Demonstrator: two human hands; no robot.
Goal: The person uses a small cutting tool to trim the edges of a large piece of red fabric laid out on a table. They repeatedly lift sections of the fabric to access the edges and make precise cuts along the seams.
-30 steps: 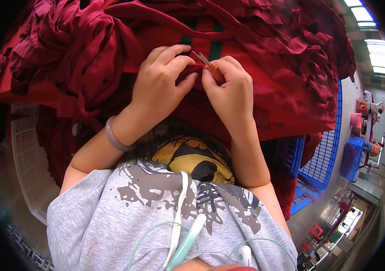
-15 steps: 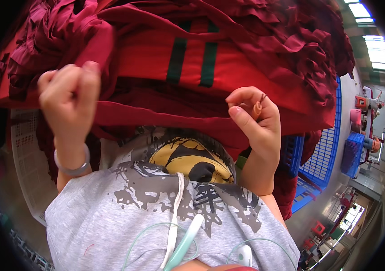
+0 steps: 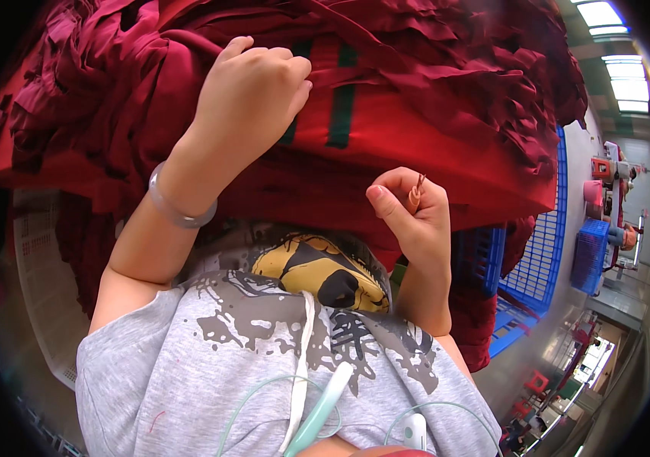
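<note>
My left hand [image 3: 252, 91] is closed and raised over a red padded surface [image 3: 386, 126] with dark green stripes [image 3: 341, 107]. Its fingers curl down out of sight, so what they hold, if anything, is hidden. A pale bangle [image 3: 176, 206] rings that wrist. Lower and to the right, my right hand [image 3: 420, 225] is curled, thumb against the forefinger. A small tan piece with a dark thin end [image 3: 415, 199] sits tucked in its fingers; its kind cannot be made out. Crumpled maroon fabric strips [image 3: 477, 84] lie heaped beyond both hands.
More maroon fabric [image 3: 104, 91] is piled at the left. A white plastic basket [image 3: 39, 282] stands low on the left, and a blue crate [image 3: 542, 259] on the right. Another blue crate [image 3: 590, 255] and a pink container [image 3: 593, 192] are farther off on the floor.
My left hand has swung right and away from me, over the stripes. My right hand has shifted slightly left and nearer. The maroon strip that ran across the front edge no longer shows there.
</note>
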